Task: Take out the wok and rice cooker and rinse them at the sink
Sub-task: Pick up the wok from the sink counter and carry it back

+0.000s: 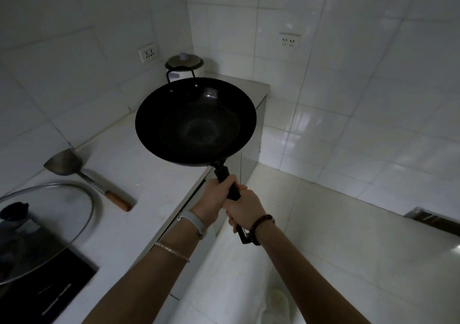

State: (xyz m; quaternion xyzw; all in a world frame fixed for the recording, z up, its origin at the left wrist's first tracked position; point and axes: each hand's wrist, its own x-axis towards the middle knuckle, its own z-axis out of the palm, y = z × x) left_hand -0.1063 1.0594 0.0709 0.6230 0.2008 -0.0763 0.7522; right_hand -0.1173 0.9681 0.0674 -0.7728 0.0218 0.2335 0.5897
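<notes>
Black wok (196,122), seemingly empty, gripped by both hands (245,209)

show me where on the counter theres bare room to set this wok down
Bare counter runs from the spatula to the rice cooker, partly beneath the held wok. The near left end is crowded: glass lid and cooktop, spatula beside them.

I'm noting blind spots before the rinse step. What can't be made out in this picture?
Head view, the only one:
- The sink: not in frame.
- The rice cooker: lower body hidden behind the far rim of the wok.
- Inside of the wok: too dark to tell clean from dirty.
- The wok handle: middle covered by the left hand and right hand.
- The glass lid: cut off by the left edge.
</notes>
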